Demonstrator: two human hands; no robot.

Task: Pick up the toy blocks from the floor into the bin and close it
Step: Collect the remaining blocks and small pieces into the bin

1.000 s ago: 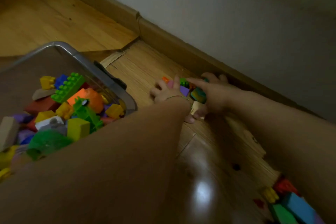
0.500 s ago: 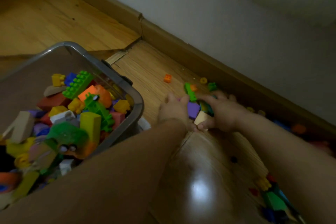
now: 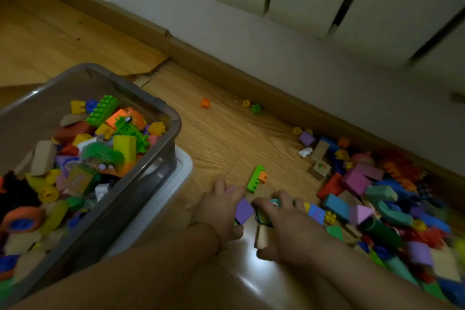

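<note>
Head view: the left hand [image 3: 221, 206] and the right hand [image 3: 289, 228] meet on the floor just beside the bin [image 3: 173, 131], which is already quite full. The left fingers and thumb curl round a purple block [image 3: 243, 210]. The right fingers curl over a teal block [image 3: 274, 205], and a tan block [image 3: 261, 236] lies under the palm. The pieces look light, some soft foam and some hard plastic, so I judge that cupping them from both sides suits. The big pile [image 3: 377, 196] lies to the right, along the skirting board [image 3: 226, 70]. There is open floor ahead, but the bin rim must be cleared.

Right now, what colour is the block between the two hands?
Purple block, seen in the head view.
</note>
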